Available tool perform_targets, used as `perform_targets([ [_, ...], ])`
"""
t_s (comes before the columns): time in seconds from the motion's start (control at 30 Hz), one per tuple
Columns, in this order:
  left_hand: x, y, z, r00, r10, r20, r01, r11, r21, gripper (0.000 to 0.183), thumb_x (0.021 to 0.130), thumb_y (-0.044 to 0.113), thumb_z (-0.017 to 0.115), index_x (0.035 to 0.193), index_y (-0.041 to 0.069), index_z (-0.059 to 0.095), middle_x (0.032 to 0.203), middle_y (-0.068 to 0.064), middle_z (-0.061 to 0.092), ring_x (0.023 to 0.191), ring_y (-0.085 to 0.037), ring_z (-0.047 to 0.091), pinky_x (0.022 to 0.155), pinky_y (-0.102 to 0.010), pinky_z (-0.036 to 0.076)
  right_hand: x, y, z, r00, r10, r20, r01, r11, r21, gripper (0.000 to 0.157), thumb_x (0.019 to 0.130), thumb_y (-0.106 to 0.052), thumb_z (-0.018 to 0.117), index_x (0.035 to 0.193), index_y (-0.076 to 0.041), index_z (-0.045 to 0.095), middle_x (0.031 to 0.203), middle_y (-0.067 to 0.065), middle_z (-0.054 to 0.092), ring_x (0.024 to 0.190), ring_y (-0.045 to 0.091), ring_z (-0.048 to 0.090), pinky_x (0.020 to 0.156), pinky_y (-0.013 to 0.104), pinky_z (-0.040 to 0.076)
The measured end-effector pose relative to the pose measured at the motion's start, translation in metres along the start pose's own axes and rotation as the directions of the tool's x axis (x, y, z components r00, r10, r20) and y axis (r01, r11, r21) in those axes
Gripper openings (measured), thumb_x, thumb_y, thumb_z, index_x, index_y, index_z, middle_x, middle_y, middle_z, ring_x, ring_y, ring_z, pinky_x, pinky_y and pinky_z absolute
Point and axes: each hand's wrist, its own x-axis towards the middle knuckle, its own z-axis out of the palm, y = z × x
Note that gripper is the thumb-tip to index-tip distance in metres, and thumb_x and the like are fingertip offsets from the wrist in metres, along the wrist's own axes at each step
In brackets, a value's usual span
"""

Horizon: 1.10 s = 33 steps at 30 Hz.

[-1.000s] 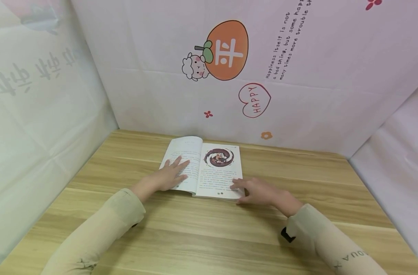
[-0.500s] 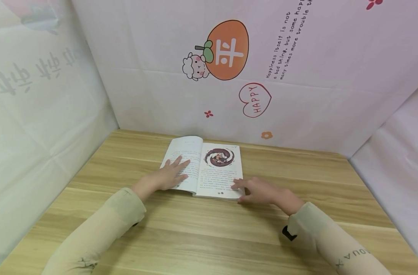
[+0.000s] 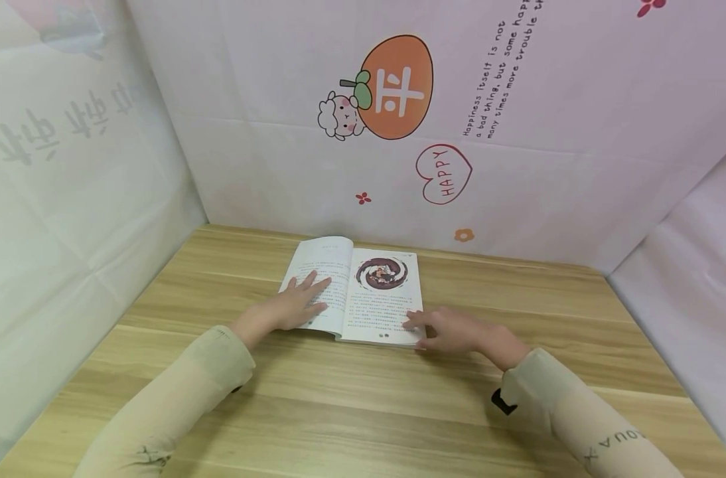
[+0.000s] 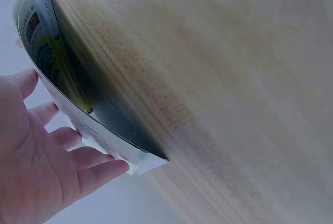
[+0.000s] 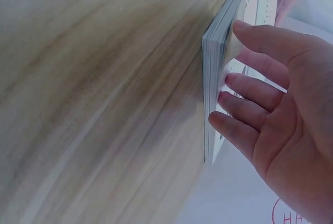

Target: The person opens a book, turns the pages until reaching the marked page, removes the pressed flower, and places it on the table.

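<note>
An open book (image 3: pixel 379 309) lies on the wooden table, with printed text on both pages and a dark swirl picture at the top of the right page. My left hand (image 3: pixel 287 311) rests on the left page with its fingers spread. In the left wrist view that side of the book (image 4: pixel 78 110) bows up off the table, colourful print showing beneath it. My right hand (image 3: pixel 452 330) touches the lower right corner of the right page, fingers loosely bent on the paper. The right wrist view shows its thumb (image 5: pixel 247 29) at the edge of the page block (image 5: pixel 212 78).
The wooden table (image 3: pixel 363 411) stretches out in front of and beside the book. Behind it hangs a white sheet (image 3: pixel 267 166) with an orange fruit, a sheep and a heart printed on it. More white sheets close off the left and right sides.
My right thumb has drawn in slightly towards the page's lower corner. The left hand and the book stay practically where they were.
</note>
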Motion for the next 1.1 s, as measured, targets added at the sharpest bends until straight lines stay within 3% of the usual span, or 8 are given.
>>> perform_targets([
  [0.33, -0.001, 0.001, -0.001, 1.000, 0.002, 0.001, -0.002, 1.000, -0.008, 0.063, 0.112, 0.036, 0.040, 0.165, 0.011, 0.017, 0.168, -0.027, 0.001, 0.146, -0.063, 0.001, 0.113, -0.074, 0.015, -0.003, 0.003, 0.001, 0.999, -0.038, -0.037, 0.038, 0.999, 0.005, 0.035, 0.097, -0.004, 0.065, 0.131, 0.002, 0.068, 0.142, 0.022, 0.058, 0.131, 0.042, 0.054, 0.107, 0.054, 0.045],
  [0.57, 0.000, 0.001, 0.000, 1.000, 0.002, -0.004, -0.002, 1.000, -0.008, 0.063, 0.112, 0.036, 0.040, 0.165, 0.011, 0.017, 0.168, -0.027, 0.002, 0.147, -0.061, 0.001, 0.115, -0.072, 0.013, 0.000, 0.010, 0.006, 0.988, -0.053, -0.146, 0.041, 0.996, -0.082, 0.027, 0.096, 0.000, 0.069, 0.123, 0.003, 0.072, 0.131, 0.024, 0.065, 0.122, 0.040, 0.063, 0.100, 0.049, 0.052],
  [0.73, -0.001, 0.001, 0.000, 1.000, -0.003, -0.002, 0.003, 1.000, -0.008, 0.063, 0.112, 0.037, 0.040, 0.166, 0.012, 0.017, 0.168, -0.026, 0.002, 0.146, -0.062, 0.001, 0.114, -0.073, 0.015, 0.005, 0.013, 0.011, 0.962, -0.001, -0.271, -0.033, 0.992, -0.121, 0.019, 0.095, -0.002, 0.070, 0.112, 0.003, 0.076, 0.116, 0.023, 0.072, 0.109, 0.036, 0.070, 0.087, 0.043, 0.059],
  [0.87, -0.001, 0.001, 0.000, 1.000, -0.008, 0.000, 0.008, 1.000, -0.013, 0.063, 0.112, 0.037, 0.040, 0.166, 0.013, 0.017, 0.168, -0.026, 0.001, 0.146, -0.062, 0.001, 0.113, -0.074, 0.016, 0.008, 0.012, 0.012, 0.946, 0.055, -0.320, -0.091, 0.991, -0.098, 0.018, 0.097, -0.009, 0.070, 0.111, 0.002, 0.076, 0.098, 0.014, 0.076, 0.086, 0.023, 0.073, 0.077, 0.039, 0.060],
  [0.97, -0.001, 0.001, 0.001, 1.000, -0.007, 0.001, 0.007, 1.000, -0.015, 0.063, 0.112, 0.036, 0.040, 0.166, 0.013, 0.017, 0.168, -0.026, 0.001, 0.146, -0.062, 0.001, 0.114, -0.074, 0.015, 0.010, 0.009, 0.011, 0.934, 0.139, -0.330, -0.162, 0.986, -0.042, 0.029, 0.101, -0.021, 0.068, 0.118, 0.002, 0.073, 0.074, 0.001, 0.067, 0.064, 0.011, 0.058, 0.067, 0.034, 0.055],
  [1.1, 0.000, 0.001, 0.001, 1.000, -0.003, 0.000, 0.003, 1.000, -0.009, 0.063, 0.112, 0.036, 0.040, 0.166, 0.012, 0.017, 0.168, -0.026, 0.002, 0.147, -0.062, 0.001, 0.114, -0.073, 0.014, 0.012, 0.002, 0.008, 0.912, 0.260, -0.318, -0.262, 0.964, 0.036, 0.053, 0.105, -0.039, 0.060, 0.138, 0.002, 0.060, 0.059, -0.005, 0.046, 0.056, 0.011, 0.044, 0.072, 0.039, 0.052],
])
